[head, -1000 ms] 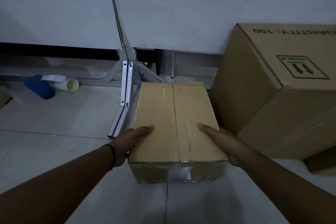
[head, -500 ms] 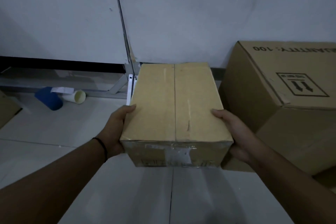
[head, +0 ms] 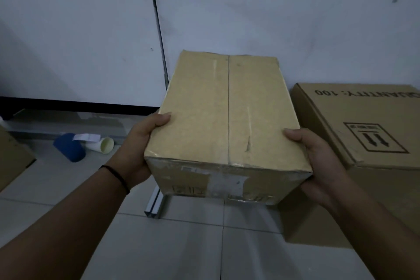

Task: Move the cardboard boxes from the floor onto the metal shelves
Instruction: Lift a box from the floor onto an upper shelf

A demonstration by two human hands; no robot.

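**Cardboard box held clear of the floor, between two hands**

The cardboard box (head: pixel 227 125) is raised above the tiled floor (head: pixel 177 248), in front of the white wall panels (head: pixel 75 36). At far left, the corner of a brown carton (head: pixel 13 159) stands on the floor; next to it lie a blue roll (head: pixel 68 148) and a white cup (head: pixel 104 145) on its side, its mouth turned to the right; what it holds cannot be told. Open tile lies between these and the box. The left hand (head: pixel 141 150), a black band (head: pixel 118 177) on its wrist, grips the box's left side, thumb over the top edge. A metal rail (head: pixel 154 204) shows on the floor just under the box's near left corner. The box is closed, its top flaps meeting in a seam that runs away from the viewer; the long axis follows that seam, towards the wall. A taped, labelled end faces the viewer. The right hand (head: pixel 318 161) grasps the right side, thumb on top. Just right of it a large carton (head: pixel 363 143) stands on the floor, closed, with arrows printed on top.
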